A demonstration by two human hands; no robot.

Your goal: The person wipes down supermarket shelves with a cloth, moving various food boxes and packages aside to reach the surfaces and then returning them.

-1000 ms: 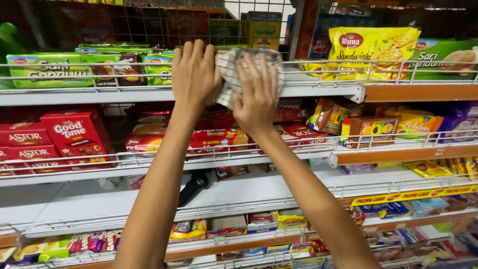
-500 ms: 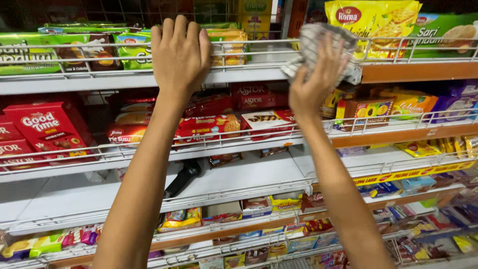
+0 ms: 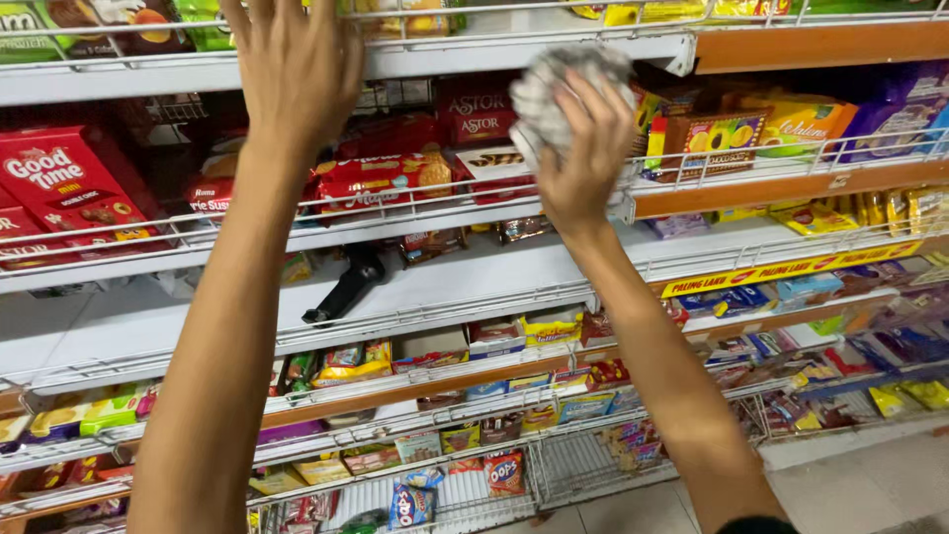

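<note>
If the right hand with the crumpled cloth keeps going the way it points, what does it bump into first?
The right hand points up and a little left, with the crumpled cloth bunched in its fingers. The cloth would probably meet the front edge of the white top shelf first, though depth is hard to judge.

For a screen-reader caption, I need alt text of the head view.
Two bare arms reach up to shop shelves: the right hand clutches a crumpled grey cloth, while the left hand rests open against the top shelf. Red snack boxes fill lower shelves.
</note>
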